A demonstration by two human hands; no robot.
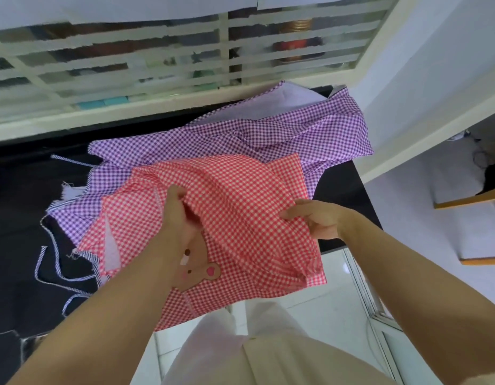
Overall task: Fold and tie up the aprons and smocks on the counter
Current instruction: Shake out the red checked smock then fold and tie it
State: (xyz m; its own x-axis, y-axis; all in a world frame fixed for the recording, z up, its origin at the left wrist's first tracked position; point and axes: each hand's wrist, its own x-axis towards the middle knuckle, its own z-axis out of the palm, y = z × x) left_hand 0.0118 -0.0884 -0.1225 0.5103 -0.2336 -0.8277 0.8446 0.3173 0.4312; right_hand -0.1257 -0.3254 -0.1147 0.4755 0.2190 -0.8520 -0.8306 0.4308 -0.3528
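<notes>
Red checked garment (apron or smock, I cannot tell) lies half on the black counter. Its near end hangs off the near edge toward my legs. It sits on top of the purple checked garment, which spreads out to the far right.

My left hand is near the middle of the red cloth, thumb and fingers pinched together on a raised fold. My right hand is at the cloth's right edge, fingers curled and clamped on that edge. The two grips sit roughly level, left to right, with a ridge of cloth lifted between them.

Long axis of the red piece runs from near left to far right, as I judge it. The bear patch is just near of my left wrist. The left side of the cloth lies flat and unheld, so my left hand is the nearer one to gather it.

Striped ties trail loose on the counter, well left of both hands. Tying looks a way off.
</notes>
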